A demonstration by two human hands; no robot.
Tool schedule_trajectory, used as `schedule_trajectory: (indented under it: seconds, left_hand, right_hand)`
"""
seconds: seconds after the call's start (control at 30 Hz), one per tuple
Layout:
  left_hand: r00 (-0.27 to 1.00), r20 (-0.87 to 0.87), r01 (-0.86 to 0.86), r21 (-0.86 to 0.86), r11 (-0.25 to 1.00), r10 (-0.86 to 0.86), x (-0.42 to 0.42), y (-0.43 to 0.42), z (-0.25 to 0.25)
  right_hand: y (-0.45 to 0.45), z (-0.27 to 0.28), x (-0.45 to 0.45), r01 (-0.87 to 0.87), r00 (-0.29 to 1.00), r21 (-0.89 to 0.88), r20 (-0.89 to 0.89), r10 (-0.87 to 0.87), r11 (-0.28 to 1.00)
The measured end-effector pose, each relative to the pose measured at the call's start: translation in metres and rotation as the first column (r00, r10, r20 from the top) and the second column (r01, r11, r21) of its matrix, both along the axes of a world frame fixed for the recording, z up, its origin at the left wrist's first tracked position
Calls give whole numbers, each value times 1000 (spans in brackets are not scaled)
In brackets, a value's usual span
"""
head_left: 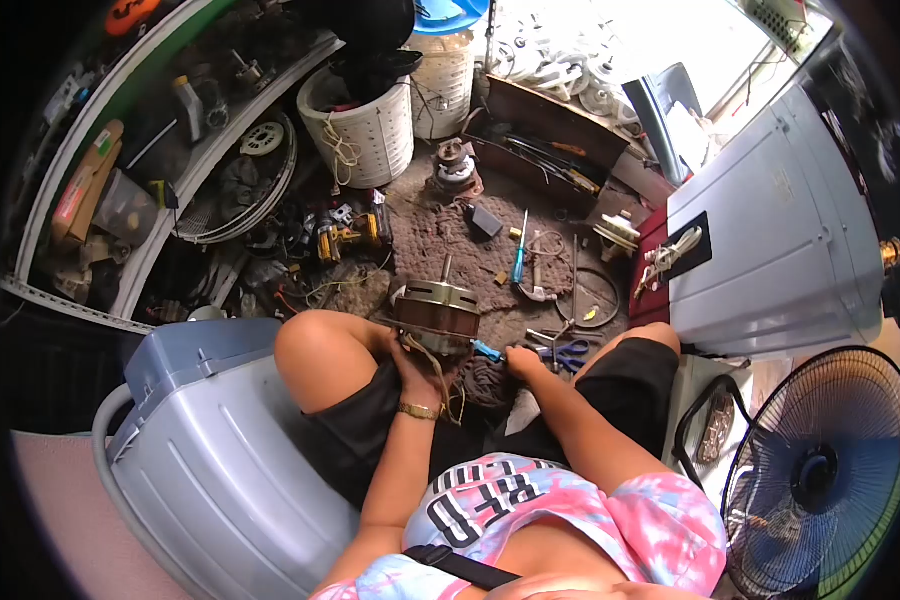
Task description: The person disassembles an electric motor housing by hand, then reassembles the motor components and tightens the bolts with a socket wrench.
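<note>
An electric motor [436,312] with a copper-brown middle and a shaft pointing up sits between my knees. My left hand [420,374] is closed around its lower side, with loose pale wires [444,372] hanging by the wrist. My right hand [520,362] grips a screwdriver [487,350] with a blue handle, held against the motor's lower right side; its tip is hidden. Close to my right hand lie blue-handled pliers [573,354]. Farther off, another blue-handled screwdriver [519,262] rests on the dirty mat.
Ahead stand a motor part [454,172], an open metal toolbox [545,150] and a white perforated basket [358,125]. A yellow drill [342,235] lies left. Grey plastic housings flank me, left [225,440] and right [780,220]. A fan [820,475] stands at lower right.
</note>
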State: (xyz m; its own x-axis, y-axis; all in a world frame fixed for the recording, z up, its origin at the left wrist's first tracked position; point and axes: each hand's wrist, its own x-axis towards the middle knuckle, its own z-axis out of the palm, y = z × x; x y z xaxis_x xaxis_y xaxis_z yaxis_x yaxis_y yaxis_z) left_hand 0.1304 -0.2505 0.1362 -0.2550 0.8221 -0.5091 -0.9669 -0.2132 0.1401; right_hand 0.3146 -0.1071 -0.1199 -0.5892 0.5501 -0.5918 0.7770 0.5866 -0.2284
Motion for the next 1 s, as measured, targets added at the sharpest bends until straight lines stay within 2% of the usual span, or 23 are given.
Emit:
schedule_trajectory:
  seconds: [0.03, 0.07, 0.17, 0.23, 0.27, 0.3, 0.33, 0.37, 0.43, 0.47, 0.57, 0.6, 0.63, 0.67, 0.73, 0.8, 0.87, 0.9, 0.93, 0.97, 1.0]
  left_hand:
    - [999, -26, -20, -53, 998, 19, -2, 1, -1]
    - [999, -38, -37, -75, 996, 34, -1, -1, -2]
    - [997, -62, -58, -119, 991, 51, -2, -1, -4]
    - [996, -67, -62, -133, 989, 54, -2, -3, -7]
    - [993, -104, -70, -165, 984, 54, -2, -4, -7]
    - [989, -140, -78, -198, 977, 50, -1, -4, -5]
    - [984, -176, -81, -231, 970, 41, 0, -3, -5]
    - [984, -172, -86, -224, 971, 48, 0, -1, -4]
    - [985, -165, -90, -221, 971, 54, 3, -1, -5]
    - [987, -159, -71, -236, 969, 34, 5, -3, -7]
    - [989, -147, -56, -248, 967, 19, 2, -4, -6]
    - [990, -139, -62, -243, 968, 29, 3, -4, -4]
    - [992, -125, -66, -241, 968, 36, 6, -5, -3]
    - [992, -118, -66, -249, 966, 37, 5, -8, -9]
    - [992, -105, -89, -252, 964, 65, 0, -6, -25]
    - [990, -135, -76, -250, 965, 43, 1, -18, -32]
    - [988, -151, -63, -230, 971, 28, 3, -8, -16]
    - [989, -149, -46, -249, 968, 8, 8, -12, -7]
    - [989, -145, -34, -268, 963, -6, 11, -15, 2]
    - [987, -156, -8, -176, 984, -20, 9, -14, 1]
    - [985, -165, 25, -87, 996, -39, 8, -12, -3]
  right_hand:
    - [6, -12, 2, 6, 999, -54, -38, -8, 999]
    - [12, 3, 3, 58, 996, -51, -61, -62, 997]
    - [41, 44, 0, 62, 990, -91, -123, -73, 994]
    - [54, 100, -8, 168, 976, 126, -160, -148, 978]
    - [62, 128, -10, 218, 933, 221, -331, -137, 950]
    - [68, 159, -12, 282, 865, 301, -491, -106, 911]
    - [67, 212, -26, 356, 698, 360, -716, 10, 862]
    - [54, 269, -40, 448, 478, 385, -866, 147, 807]
    - [6, 373, -50, 419, 212, 290, -953, 218, 860]
    - [-8, 395, -53, 392, 65, 249, -968, 244, 886]
    - [-10, 352, -63, 287, -100, 506, -829, 550, 814]
    - [7, 292, -60, 185, 219, 562, -824, 523, 807]
    - [24, 224, -48, 250, 499, 517, -793, 348, 819]
    - [36, 169, -32, 331, 716, 485, -687, 119, 810]
    - [47, 124, -1, 330, 899, 549, -432, -78, 768]
    - [27, 101, 12, 315, 915, 449, -377, -143, 836]
    - [32, 107, 4, 241, 940, 405, -322, -109, 882]
    - [32, 107, -9, 300, 847, 303, -521, -106, 905]
    - [44, 98, -31, 345, 604, 76, -781, -160, 936]
    - [46, 129, -55, 316, 344, -447, -768, -540, 837]
    - [41, 184, -76, 138, 113, -840, -512, -851, 524]
